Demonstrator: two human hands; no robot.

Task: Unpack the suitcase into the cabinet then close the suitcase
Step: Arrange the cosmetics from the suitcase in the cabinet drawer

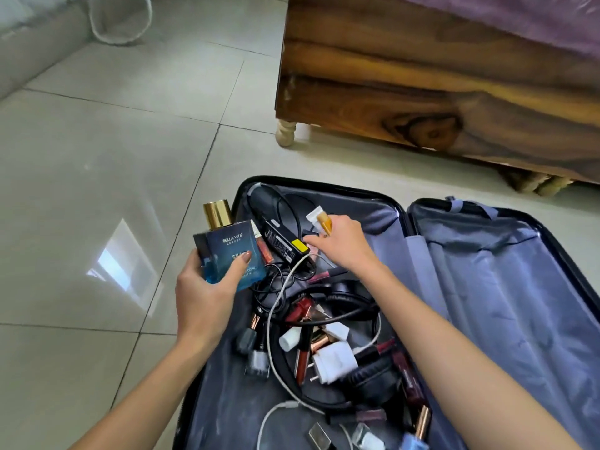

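An open dark suitcase [480, 287] with grey-blue lining lies on the tiled floor. My left hand [207, 287] grips a blue perfume bottle [227, 245] with a gold cap at the case's left edge. My right hand [341, 245] reaches into the left half and pinches a small amber bottle [324, 224] with a white cap. Below it lie a black power adapter [282, 241], black headphones [344, 297], white chargers [331, 362], white cables and several lipsticks and cosmetics. The right half holds only its lining. No cabinet is in view.
A wooden bed frame [422, 92] with pale turned legs stands just behind the suitcase, with purple bedding on top. A grey sofa edge [32, 43] and a white hoop are at the far left. Glossy floor tiles [97, 190] spread to the left.
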